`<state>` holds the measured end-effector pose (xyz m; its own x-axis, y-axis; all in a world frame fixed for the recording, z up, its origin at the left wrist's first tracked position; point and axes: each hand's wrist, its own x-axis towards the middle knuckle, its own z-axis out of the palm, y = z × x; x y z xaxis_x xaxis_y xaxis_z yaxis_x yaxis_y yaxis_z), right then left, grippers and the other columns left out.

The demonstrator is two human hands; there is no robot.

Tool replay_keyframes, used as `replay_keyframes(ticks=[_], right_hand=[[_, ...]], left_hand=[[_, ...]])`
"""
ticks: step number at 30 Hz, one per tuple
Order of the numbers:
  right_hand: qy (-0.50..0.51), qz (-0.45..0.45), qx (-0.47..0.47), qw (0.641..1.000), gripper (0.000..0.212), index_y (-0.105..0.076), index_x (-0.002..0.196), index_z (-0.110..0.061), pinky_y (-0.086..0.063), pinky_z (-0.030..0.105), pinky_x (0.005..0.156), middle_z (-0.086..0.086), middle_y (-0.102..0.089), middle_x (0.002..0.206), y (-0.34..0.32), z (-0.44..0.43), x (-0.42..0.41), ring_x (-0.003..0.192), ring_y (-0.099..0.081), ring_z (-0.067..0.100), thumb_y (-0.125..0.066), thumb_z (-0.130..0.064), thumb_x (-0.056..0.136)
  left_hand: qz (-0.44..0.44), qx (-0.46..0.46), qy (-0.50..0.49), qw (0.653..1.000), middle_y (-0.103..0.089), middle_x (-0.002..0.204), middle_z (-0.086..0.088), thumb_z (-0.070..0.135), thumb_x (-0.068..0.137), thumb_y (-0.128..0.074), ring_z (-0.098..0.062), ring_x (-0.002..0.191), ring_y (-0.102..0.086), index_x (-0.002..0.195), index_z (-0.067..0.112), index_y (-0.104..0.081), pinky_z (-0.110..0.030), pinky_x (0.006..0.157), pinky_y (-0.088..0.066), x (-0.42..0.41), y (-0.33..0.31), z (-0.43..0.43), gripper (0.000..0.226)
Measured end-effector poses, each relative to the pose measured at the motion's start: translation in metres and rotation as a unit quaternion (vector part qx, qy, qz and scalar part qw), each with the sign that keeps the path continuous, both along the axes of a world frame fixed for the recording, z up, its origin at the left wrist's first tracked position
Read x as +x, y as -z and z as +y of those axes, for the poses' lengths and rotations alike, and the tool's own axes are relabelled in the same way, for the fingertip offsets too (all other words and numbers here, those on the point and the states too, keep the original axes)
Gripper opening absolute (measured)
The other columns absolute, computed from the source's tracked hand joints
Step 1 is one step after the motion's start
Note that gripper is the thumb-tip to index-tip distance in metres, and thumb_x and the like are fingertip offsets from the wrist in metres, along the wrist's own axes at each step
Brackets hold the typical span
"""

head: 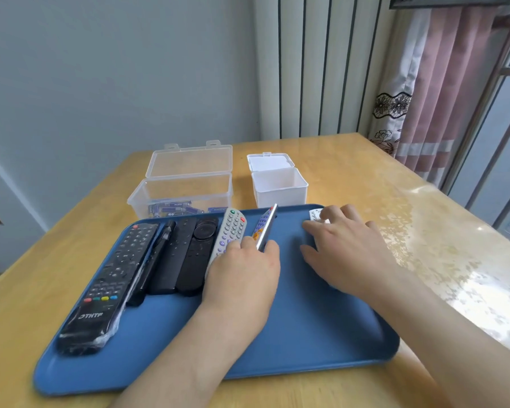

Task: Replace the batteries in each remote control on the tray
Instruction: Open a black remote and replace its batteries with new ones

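Head: left grip pinches tilted remote; right grip, relaxed, touches white remote.

You have one view, worn on your head and facing forward and down over the table. It sits near: your forearms enter from the bottom edge, and the tray fills the lower centre. Your left hand, gripping a tilted remote, lands mid-frame, your right hand just right of it. The wide lens takes in wall at upper left and curtain at upper right. Glare probably washes out detail at the right edge.
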<state>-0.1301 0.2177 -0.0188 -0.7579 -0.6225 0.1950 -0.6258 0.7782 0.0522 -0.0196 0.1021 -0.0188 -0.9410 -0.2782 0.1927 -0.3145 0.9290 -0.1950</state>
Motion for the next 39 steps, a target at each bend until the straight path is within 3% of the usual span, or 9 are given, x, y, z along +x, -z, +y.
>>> replay_keyframes(ticks=[8,10,13,16,23,26,30,35,39], right_hand=[[-0.066,-0.045,-0.203,0.976,0.032,-0.064,0.124,-0.025,-0.039,0.035,0.086,-0.004,-0.060,0.126,-0.009,-0.005,0.003,0.114,-0.049,0.023,-0.045,-0.030,0.100],[-0.088,-0.167,-0.316,0.930,0.027,-0.065,0.121,-0.021,-0.045,0.034,0.086,0.003,-0.068,0.114,-0.016,-0.008,0.012,0.102,-0.059,0.028,-0.049,-0.023,0.099],[-0.118,-0.493,-0.469,0.723,0.017,-0.063,0.104,-0.037,-0.058,0.038,0.083,0.007,-0.072,0.109,-0.031,-0.012,0.030,0.101,-0.066,0.029,-0.055,-0.023,0.099],[-0.133,-0.618,-0.482,0.606,0.034,-0.055,0.123,-0.040,-0.061,0.043,0.080,0.002,-0.073,0.112,-0.031,-0.011,0.035,0.104,-0.069,0.031,-0.059,-0.019,0.097],[-0.154,-0.640,-0.530,0.535,0.062,-0.043,0.137,-0.038,-0.054,0.029,0.056,0.002,-0.074,0.110,-0.027,-0.011,0.033,0.075,-0.069,0.025,-0.060,0.001,0.093],[-0.129,-0.637,-0.524,0.550,0.041,-0.061,0.127,-0.029,-0.047,0.026,0.054,0.000,-0.071,0.099,-0.027,-0.013,0.031,0.072,-0.061,0.019,-0.059,-0.006,0.093],[-0.085,-0.639,-0.548,0.532,0.024,-0.077,0.096,-0.026,-0.042,0.025,0.052,0.001,-0.065,0.083,-0.028,-0.016,0.032,0.070,-0.054,0.016,-0.055,-0.016,0.094],[-0.137,-0.662,-0.545,0.497,0.027,-0.063,0.116,-0.012,-0.051,0.025,0.045,0.006,-0.072,0.086,-0.032,-0.014,0.037,0.076,-0.072,0.032,-0.053,-0.030,0.099],[-0.151,-0.646,-0.555,0.501,0.030,-0.059,0.121,-0.009,-0.054,0.025,0.046,0.010,-0.073,0.086,-0.032,-0.014,0.041,0.068,-0.072,0.029,-0.053,-0.027,0.098]], left_hand=[[0.206,0.250,-0.010,0.946,-0.066,0.107,0.009,0.025,0.094,-0.050,-0.022,0.096,-0.060,0.124,0.036,-0.053,-0.030,0.074,-0.042,-0.004,-0.014,-0.023,0.031],[0.262,0.482,-0.013,0.836,-0.070,0.104,0.012,0.022,0.094,-0.056,-0.018,0.094,-0.066,0.120,0.036,-0.056,-0.026,0.073,-0.050,-0.006,-0.017,-0.023,0.030],[0.300,0.743,0.006,0.599,-0.073,0.106,-0.006,0.011,0.096,-0.055,-0.020,0.092,-0.070,0.123,0.025,-0.056,-0.034,0.081,-0.055,-0.009,-0.019,-0.015,0.030],[0.326,0.785,0.006,0.527,-0.066,0.120,-0.015,0.011,0.098,-0.050,-0.023,0.096,-0.069,0.127,0.023,-0.055,-0.037,0.084,-0.056,-0.011,-0.017,-0.011,0.031],[0.325,0.740,0.078,0.583,-0.072,0.109,-0.006,0.008,0.100,-0.043,-0.022,0.100,-0.069,0.127,0.031,-0.054,-0.041,0.092,-0.053,-0.007,-0.021,-0.013,0.037],[0.323,0.728,0.124,0.592,-0.072,0.111,-0.001,0.005,0.094,-0.053,-0.020,0.105,-0.067,0.132,0.026,-0.048,-0.031,0.085,-0.052,-0.006,-0.022,-0.016,0.044],[0.335,0.692,0.161,0.618,-0.069,0.119,0.000,0.007,0.084,-0.058,-0.024,0.121,-0.057,0.126,0.022,-0.059,-0.047,0.109,-0.038,-0.006,-0.021,-0.017,0.044],[0.309,0.733,0.164,0.584,-0.070,0.114,-0.002,0.011,0.090,-0.060,-0.020,0.102,-0.067,0.115,0.027,-0.067,-0.033,0.070,-0.056,-0.004,-0.024,-0.015,0.030],[0.299,0.746,0.144,0.577,-0.073,0.099,-0.002,0.021,0.100,-0.047,-0.010,0.085,-0.068,0.112,0.012,-0.066,-0.024,0.065,-0.055,-0.003,-0.025,-0.006,0.024]])
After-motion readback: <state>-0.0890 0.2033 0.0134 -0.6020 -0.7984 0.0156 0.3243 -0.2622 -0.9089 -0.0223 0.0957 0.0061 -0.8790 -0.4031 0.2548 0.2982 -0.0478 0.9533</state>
